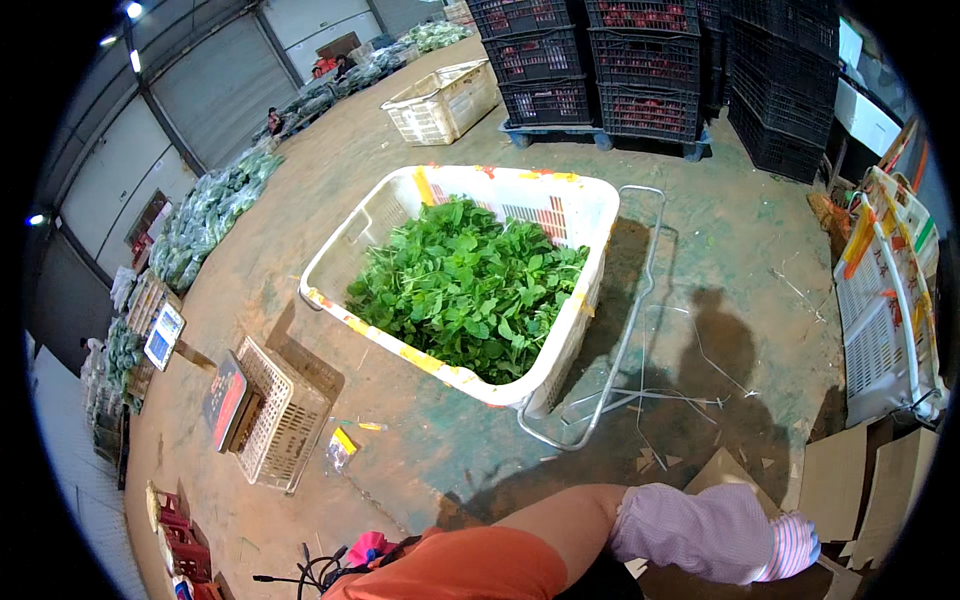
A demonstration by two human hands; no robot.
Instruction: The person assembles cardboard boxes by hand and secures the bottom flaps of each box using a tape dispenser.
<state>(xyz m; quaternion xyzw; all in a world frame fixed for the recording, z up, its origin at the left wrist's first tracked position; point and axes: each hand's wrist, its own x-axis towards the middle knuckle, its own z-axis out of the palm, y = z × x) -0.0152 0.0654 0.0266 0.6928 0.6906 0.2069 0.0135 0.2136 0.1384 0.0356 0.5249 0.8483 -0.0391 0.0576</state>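
Observation:
An arm in a short orange sleeve, seemingly my left one, reaches across the lower edge to the right. A lavender sleeve cover wraps its forearm. It ends in a striped cuff, and my left hand is hidden at or past this cuff, so its fingers do not show. Torn brown cardboard lies nearest to it. My right hand is not in view. Ahead stands a large white plastic basket with yellow and orange tape on its rim, holding a heap of green leafy vegetables. A bent metal frame stands against its right side.
At left, a beige crate carries a scale platform, with its display beside it. A yellow packet lies on the floor. Stacked black crates and a dirty white bin stand behind. Another white basket leans at right.

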